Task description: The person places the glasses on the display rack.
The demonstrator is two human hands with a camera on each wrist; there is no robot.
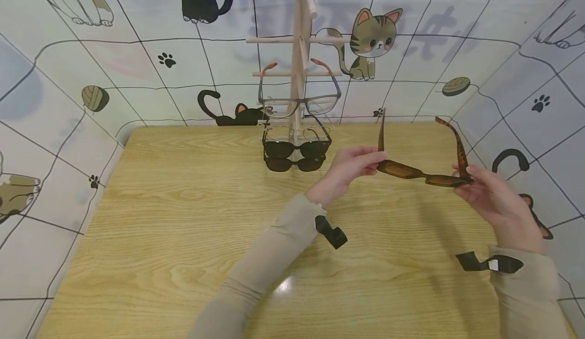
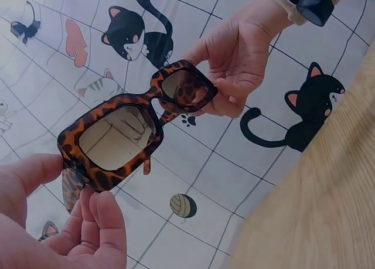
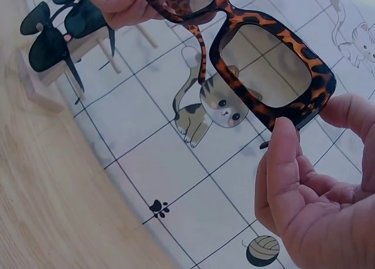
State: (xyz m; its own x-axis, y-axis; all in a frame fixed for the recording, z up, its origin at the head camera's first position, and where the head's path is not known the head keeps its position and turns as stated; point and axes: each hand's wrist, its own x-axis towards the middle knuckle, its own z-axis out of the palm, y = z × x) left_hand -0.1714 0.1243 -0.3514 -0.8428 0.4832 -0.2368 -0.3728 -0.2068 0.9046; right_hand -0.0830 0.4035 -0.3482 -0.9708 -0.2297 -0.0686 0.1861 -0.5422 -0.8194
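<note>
Tortoiseshell sunglasses point(image 1: 402, 170) with brown-tinted lenses are held up over the right part of the table, both temples unfolded and pointing away. My left hand point(image 1: 349, 168) pinches the frame's left corner at the hinge between thumb and fingers. At the opposite corner, my right hand point(image 1: 495, 196) grips the frame the same way. The left wrist view shows the spotted front of the sunglasses point(image 2: 111, 137) with the left thumb and fingers at the near corner. In the right wrist view the right fingertips press against the lower corner of the rim.
A wooden eyewear stand point(image 1: 299, 24) with side pegs rises at the back middle of the table point(image 1: 183, 227). It carries clear-lensed glasses point(image 1: 299, 100), thin-framed glasses and dark sunglasses point(image 1: 294, 150), with another dark pair below. A cat-print backdrop point(image 1: 151, 74) encloses the table's back and sides.
</note>
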